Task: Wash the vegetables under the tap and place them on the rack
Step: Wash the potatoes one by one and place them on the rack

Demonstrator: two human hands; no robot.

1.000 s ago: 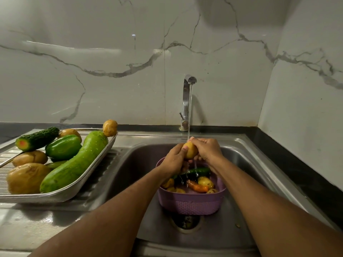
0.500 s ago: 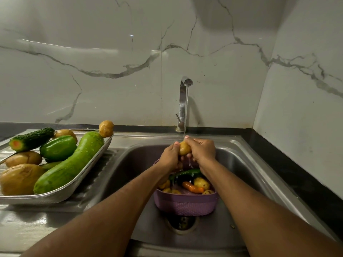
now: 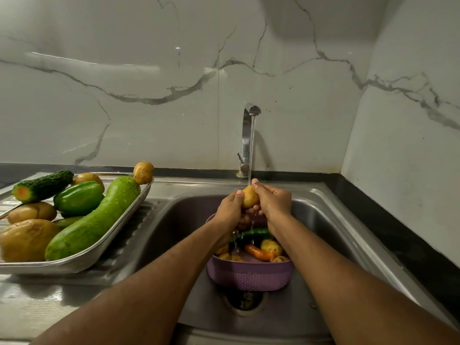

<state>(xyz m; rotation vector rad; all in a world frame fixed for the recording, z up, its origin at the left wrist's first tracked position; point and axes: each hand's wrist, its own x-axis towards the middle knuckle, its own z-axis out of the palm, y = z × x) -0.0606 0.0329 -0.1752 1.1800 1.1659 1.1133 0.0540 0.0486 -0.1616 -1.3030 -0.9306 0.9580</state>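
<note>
A small yellow potato point(image 3: 249, 196) sits under the running stream from the steel tap point(image 3: 249, 135). My left hand point(image 3: 230, 207) and my right hand point(image 3: 273, 201) both grip it from either side, above a purple basket point(image 3: 250, 276) in the sink. The basket holds small potatoes, an orange carrot point(image 3: 258, 252) and a dark green cucumber point(image 3: 254, 232). On the left drainboard a steel rack tray point(image 3: 82, 261) carries a long pale green gourd point(image 3: 94, 220), a green vegetable, a cut dark cucumber and several potatoes.
The steel sink basin point(image 3: 313, 290) has an open drain point(image 3: 245, 301) just in front of the basket. Marble walls close in behind and on the right, with a dark counter strip point(image 3: 398, 232) along the right side.
Both hands have stayed at the tap with the potato, turning it slightly under the water. The view has shifted a little; nothing else moved.
</note>
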